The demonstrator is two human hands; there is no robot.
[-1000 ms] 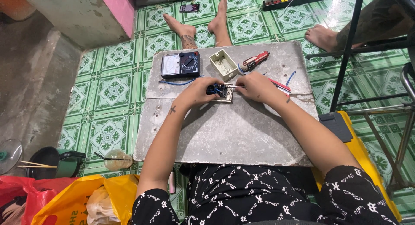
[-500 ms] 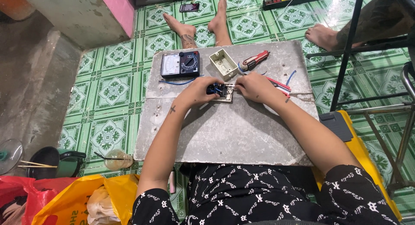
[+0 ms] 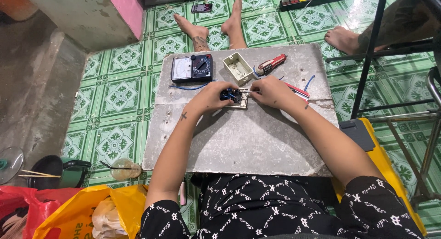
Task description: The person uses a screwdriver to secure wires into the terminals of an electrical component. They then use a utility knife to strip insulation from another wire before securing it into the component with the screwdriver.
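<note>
A small beige switch plate with blue wiring on its back (image 3: 236,98) lies near the middle of the grey stone slab table (image 3: 239,142). The left hand (image 3: 212,97) closes its fingers on the plate's left edge; the right hand (image 3: 271,91) pinches a thin tool against it. Behind sit a beige plastic wall box (image 3: 237,67), a black analogue multimeter (image 3: 192,68) and a red-handled screwdriver (image 3: 271,64).
</note>
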